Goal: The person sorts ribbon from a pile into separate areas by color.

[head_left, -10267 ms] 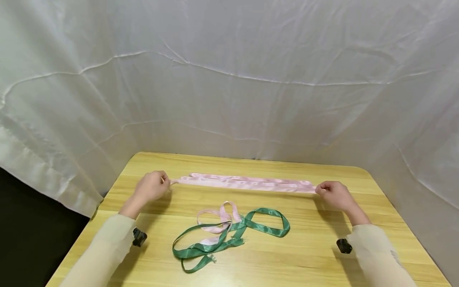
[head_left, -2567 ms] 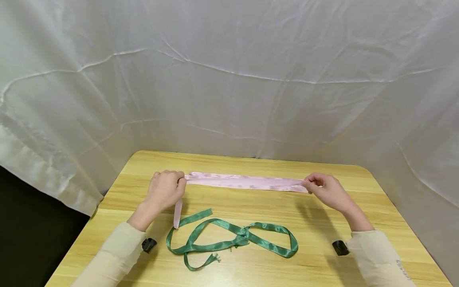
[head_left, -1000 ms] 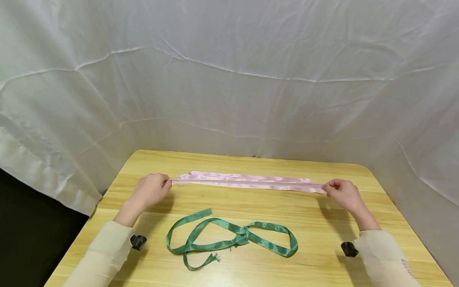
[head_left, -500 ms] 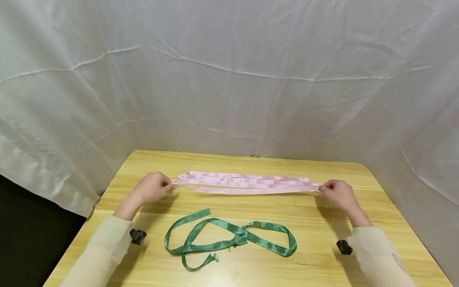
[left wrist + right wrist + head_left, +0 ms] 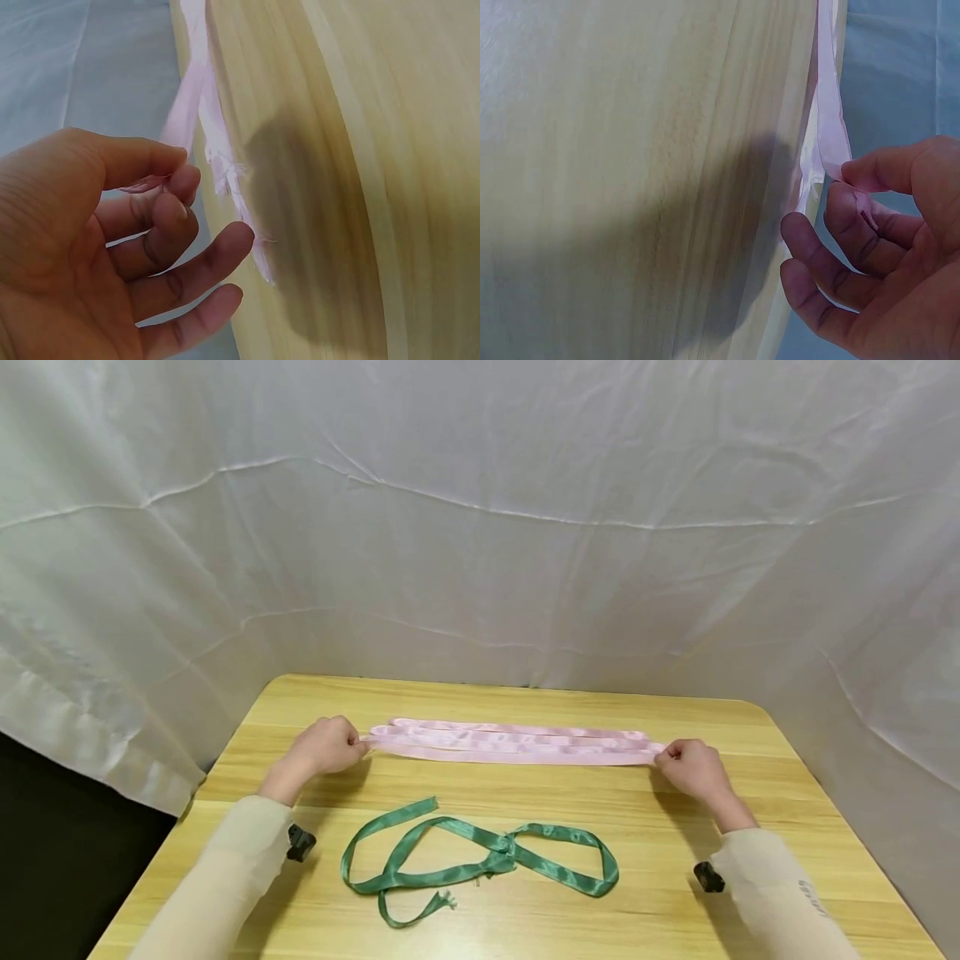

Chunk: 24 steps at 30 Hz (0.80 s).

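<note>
While the folded pink satin ribbon lies stretched on the light wooden table, left hand pinches one end; right hand pinches the other; tangled green satin ribbon sits nearer, untouched.

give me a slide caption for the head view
Left hand and right hand pinch the ends of a folded pink ribbon; green ribbon lies nearer.

The place looks like a staged recording booth rather than a lived-in room. A small light wooden table with rounded corners stands boxed in by creased white sheeting, which hangs behind the table and along both its sides. To the table's left, beyond the sheeting's edge, lies only darkness.
</note>
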Each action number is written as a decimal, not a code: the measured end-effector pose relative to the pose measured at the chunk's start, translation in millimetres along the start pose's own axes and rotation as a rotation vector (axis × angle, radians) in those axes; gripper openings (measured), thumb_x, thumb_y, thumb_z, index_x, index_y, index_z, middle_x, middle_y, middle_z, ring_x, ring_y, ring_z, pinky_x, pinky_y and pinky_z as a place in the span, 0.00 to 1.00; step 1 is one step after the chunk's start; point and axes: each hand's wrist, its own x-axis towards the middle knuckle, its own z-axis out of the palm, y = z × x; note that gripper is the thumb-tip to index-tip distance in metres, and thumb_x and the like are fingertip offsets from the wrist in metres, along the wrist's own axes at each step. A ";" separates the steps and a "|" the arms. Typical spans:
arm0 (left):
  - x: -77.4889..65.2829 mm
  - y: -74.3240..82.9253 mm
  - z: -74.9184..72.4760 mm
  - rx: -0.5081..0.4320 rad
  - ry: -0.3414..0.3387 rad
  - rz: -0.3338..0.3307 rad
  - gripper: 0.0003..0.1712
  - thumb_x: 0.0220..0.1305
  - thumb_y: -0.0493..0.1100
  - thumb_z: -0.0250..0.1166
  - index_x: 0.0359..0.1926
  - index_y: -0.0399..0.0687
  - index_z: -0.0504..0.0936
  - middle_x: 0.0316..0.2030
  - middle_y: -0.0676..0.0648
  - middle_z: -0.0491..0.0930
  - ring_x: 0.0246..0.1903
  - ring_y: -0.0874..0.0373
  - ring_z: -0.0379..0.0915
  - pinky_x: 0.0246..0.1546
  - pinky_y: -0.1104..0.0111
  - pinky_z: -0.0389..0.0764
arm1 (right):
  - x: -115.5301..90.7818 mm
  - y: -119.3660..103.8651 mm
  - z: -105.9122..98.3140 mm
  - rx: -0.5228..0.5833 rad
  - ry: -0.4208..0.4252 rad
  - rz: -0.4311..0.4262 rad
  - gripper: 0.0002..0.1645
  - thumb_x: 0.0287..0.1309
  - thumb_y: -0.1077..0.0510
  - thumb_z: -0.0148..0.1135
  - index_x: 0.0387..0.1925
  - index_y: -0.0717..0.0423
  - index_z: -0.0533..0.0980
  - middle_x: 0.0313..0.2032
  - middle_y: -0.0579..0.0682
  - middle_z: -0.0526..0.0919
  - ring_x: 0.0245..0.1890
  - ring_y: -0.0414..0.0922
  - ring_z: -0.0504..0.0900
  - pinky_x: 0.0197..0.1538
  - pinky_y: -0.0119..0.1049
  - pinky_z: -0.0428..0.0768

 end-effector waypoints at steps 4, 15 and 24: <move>4.8 -0.6 2.1 0.007 -0.007 -0.027 0.28 0.70 0.45 0.63 0.13 0.54 0.63 0.12 0.56 0.58 0.16 0.61 0.52 0.22 0.69 0.57 | 1.4 0.1 1.7 -0.018 -0.005 0.015 0.14 0.68 0.57 0.57 0.34 0.65 0.81 0.23 0.50 0.79 0.25 0.47 0.73 0.31 0.38 0.69; 7.5 -5.8 2.0 0.008 0.021 -0.068 0.23 0.70 0.42 0.60 0.15 0.52 0.70 0.13 0.54 0.63 0.17 0.58 0.59 0.22 0.67 0.61 | 5.0 6.2 3.5 -0.050 0.006 0.034 0.15 0.65 0.57 0.56 0.36 0.65 0.82 0.25 0.53 0.82 0.27 0.48 0.76 0.31 0.38 0.70; -0.6 -10.3 -3.8 0.094 0.092 -0.100 0.26 0.75 0.47 0.58 0.62 0.31 0.78 0.22 0.47 0.75 0.22 0.55 0.66 0.23 0.64 0.66 | -2.7 4.3 -4.1 -0.149 0.074 0.060 0.27 0.71 0.52 0.54 0.59 0.68 0.78 0.41 0.67 0.86 0.39 0.66 0.79 0.35 0.52 0.74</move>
